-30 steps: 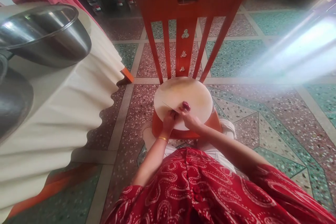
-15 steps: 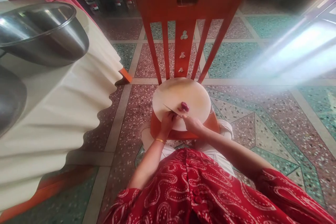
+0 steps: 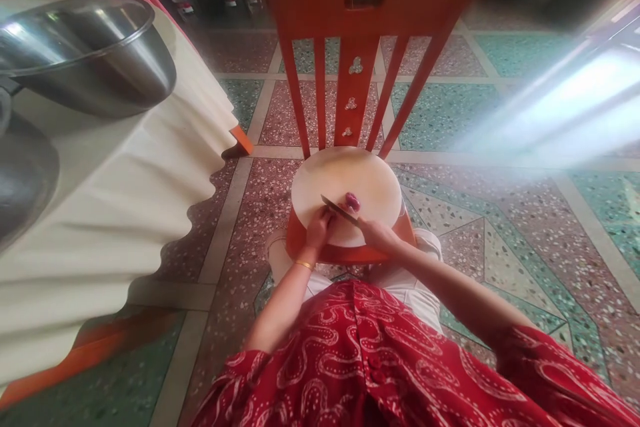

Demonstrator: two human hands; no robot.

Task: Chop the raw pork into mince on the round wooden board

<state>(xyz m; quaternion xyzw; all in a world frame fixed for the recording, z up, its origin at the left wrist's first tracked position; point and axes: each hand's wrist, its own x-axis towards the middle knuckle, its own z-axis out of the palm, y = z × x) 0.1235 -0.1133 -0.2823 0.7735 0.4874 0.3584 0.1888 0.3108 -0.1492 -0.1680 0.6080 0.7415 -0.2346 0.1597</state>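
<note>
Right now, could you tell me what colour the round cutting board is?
Pale cream cutting board, seen clearly in the head view.

Single head-worn view, steeply down and forward, near the chair [image 3: 350, 47].

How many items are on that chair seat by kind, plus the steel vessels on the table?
Round cutting board: 1
Knife: 1
Small reddish-purple onion piece: 1
Steel vessels: 2, one partly out of frame
Total: 5
</note>
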